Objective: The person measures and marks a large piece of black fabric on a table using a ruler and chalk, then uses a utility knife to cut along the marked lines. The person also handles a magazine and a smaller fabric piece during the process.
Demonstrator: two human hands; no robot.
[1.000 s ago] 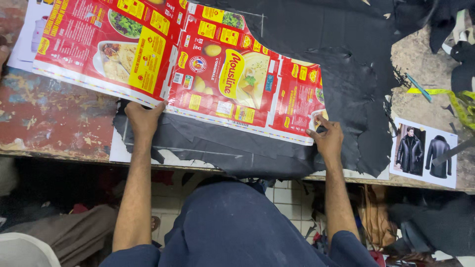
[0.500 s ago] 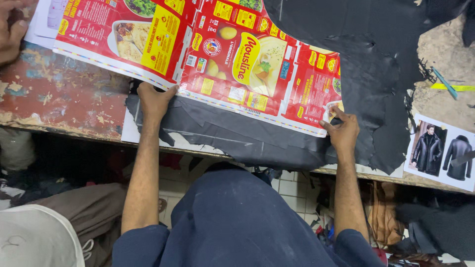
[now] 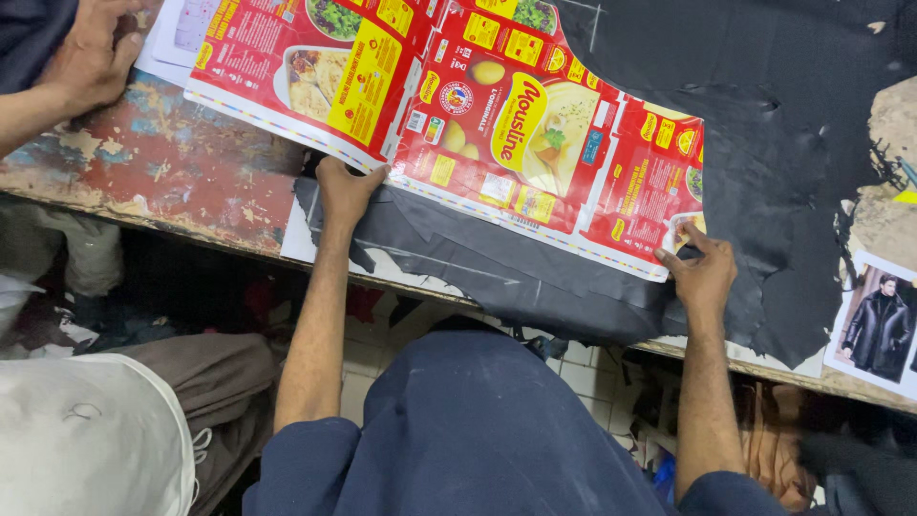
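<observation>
fingers of the left hand curl over the near edge of the red printed carton sheet, thumb side underneath and tips on top, pinching it against the black leather below. fingers of the right hand close in a pinch at the sheet's lower right corner, and they seem to hold a small pale piece, perhaps chalk, though it is too small to tell. with one hand near the middle of the near edge and the other at the far corner, the flattened carton looks held down so that it cannot slide on the leather, which suggests it serves as a pattern. the sheet lies flat on the table, partly on the leather and partly over the worn red paint of the tabletop, its long axis running from the upper left of the view down toward the lower right, the right end tapering to the pinched corner. the leather spreads beneath and to the right, and a fold of it hangs over the table's front edge between the two forearms. another person's hand rests flat on the table at the upper left, just beside the sheet's far end. a photo of a black jacket lies near the right edge, well apart from the sheet.
</observation>
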